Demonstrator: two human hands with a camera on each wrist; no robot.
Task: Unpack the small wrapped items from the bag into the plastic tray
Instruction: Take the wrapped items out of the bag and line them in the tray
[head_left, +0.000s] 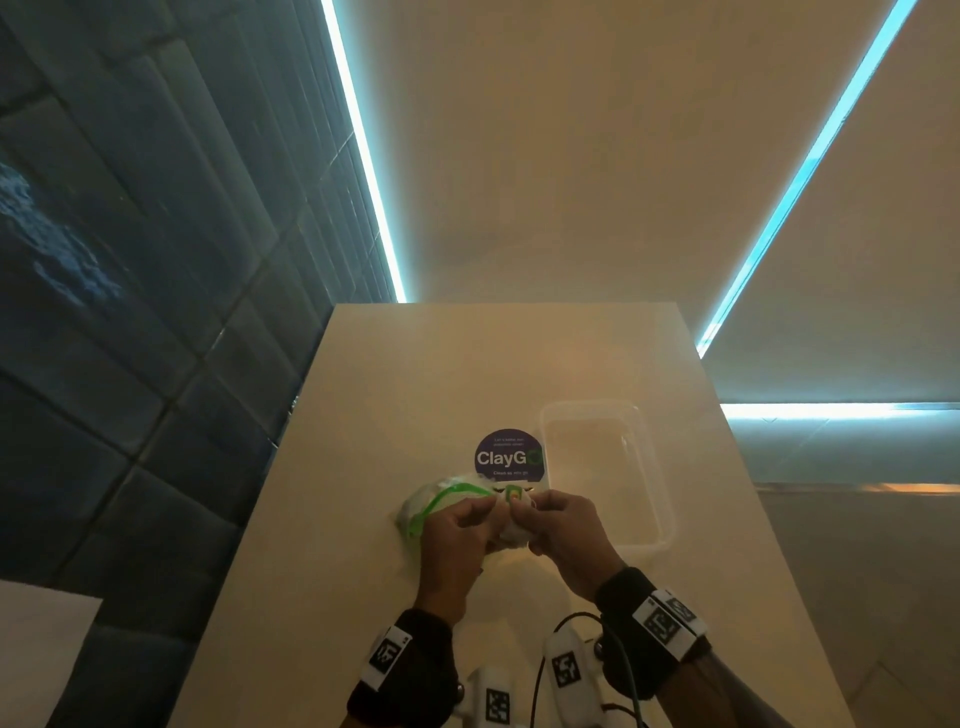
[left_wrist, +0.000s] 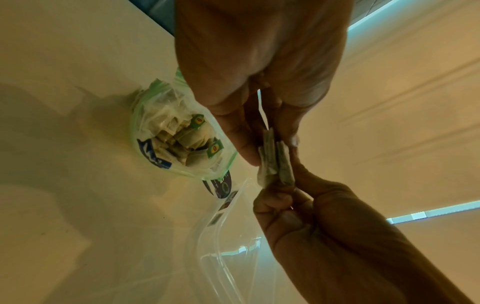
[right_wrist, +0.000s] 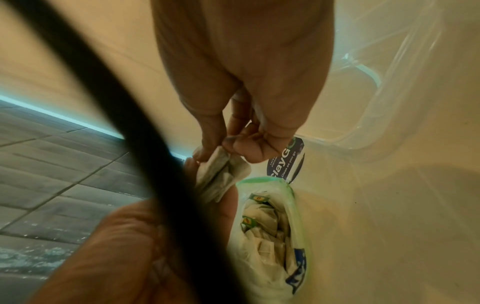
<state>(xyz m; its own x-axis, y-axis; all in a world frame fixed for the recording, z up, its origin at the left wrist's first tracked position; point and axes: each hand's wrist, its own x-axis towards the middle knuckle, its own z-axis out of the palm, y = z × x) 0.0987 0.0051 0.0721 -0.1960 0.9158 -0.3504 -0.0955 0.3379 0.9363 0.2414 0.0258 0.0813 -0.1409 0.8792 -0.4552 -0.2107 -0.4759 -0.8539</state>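
Hands (left_wrist: 259, 61) pinching tea bags (left_wrist: 275, 160) btwn fingertips

One bag (left_wrist: 166, 131), one tray (head_left: 605, 467), two hands, one sticker (head_left: 506, 454).

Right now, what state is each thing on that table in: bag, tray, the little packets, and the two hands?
Bag: open, lying on the table, still holding many packets.
Tray: upright on the table right of the bag, no packets seen inside.
Held packets: out of the bag, in the air, pinched from both sides.
Left hand: pinching the held packets.
Right hand: pinching the same packets.
Sticker: flat on the table, partly covered by the bag.
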